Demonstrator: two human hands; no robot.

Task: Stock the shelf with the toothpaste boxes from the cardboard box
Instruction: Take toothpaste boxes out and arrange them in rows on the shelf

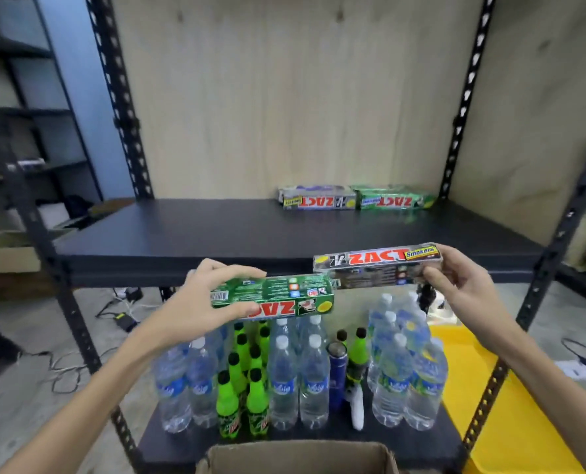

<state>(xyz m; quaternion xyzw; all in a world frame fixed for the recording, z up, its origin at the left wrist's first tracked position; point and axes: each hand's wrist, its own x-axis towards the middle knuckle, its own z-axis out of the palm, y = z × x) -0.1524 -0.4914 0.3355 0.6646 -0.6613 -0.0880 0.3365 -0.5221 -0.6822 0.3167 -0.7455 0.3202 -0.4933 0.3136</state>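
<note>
My left hand [199, 302] grips a green toothpaste box [284, 295] by its left end, held level in front of the dark shelf [216, 230]. My right hand [462, 285] pinches the right end of a grey toothpaste box [373, 265] just above and to the right of the green one. At the back right of the shelf lie a grey box [318, 198] and a green box [394, 198] side by side against the wooden back panel. The open cardboard box [298, 456] shows at the bottom edge, its inside hidden.
On the lower shelf [168, 446] stand several clear water bottles [284, 384], several green soda bottles [228, 405] and a blue can [337, 374]. Black perforated uprights [120, 97] frame the shelf. A yellow bin [489, 422] sits at the right; cables lie on the floor at the left.
</note>
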